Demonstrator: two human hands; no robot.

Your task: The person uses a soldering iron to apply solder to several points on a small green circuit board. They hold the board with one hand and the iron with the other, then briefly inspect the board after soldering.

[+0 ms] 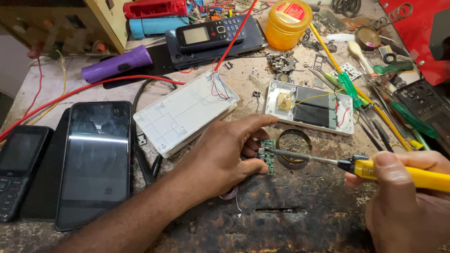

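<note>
Head view, centre frame: small green rectangular circuit board (267,155), studded with tiny components, pinched upright on the scarred dark worktop (290,215) by left hand (224,157), fingers closed on its edge. Lower right: right hand (405,197) wrapped round yellow-handled soldering iron (356,165), metal tip touching the board. Just behind, round tin of dull flux (294,143).

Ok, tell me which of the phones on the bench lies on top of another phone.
The small keypad phone at the top: it rests on a larger dark phone. The other phones, the smartphone and keypad phone, lie on the left.
</note>
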